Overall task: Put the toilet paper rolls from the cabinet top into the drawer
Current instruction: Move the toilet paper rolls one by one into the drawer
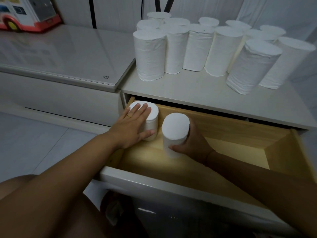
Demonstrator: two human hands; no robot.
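Observation:
A wooden drawer (240,129) stands pulled open below the white cabinet top (197,93). Several white toilet paper rolls (197,47) stand upright on that top. In the drawer's far left corner stands one roll (153,115); my left hand (132,124) lies over its top and side, fingers spread, thumb against its front. Just right of it, my right hand (192,141) grips a second upright roll (175,129) around its lower half, inside the drawer.
A lower white unit with a glossy top (65,54) adjoins the cabinet on the left, with a red and white toy vehicle (25,14) at its back. The drawer's white front panel (171,184) is nearest me. My knee (25,184) shows bottom left.

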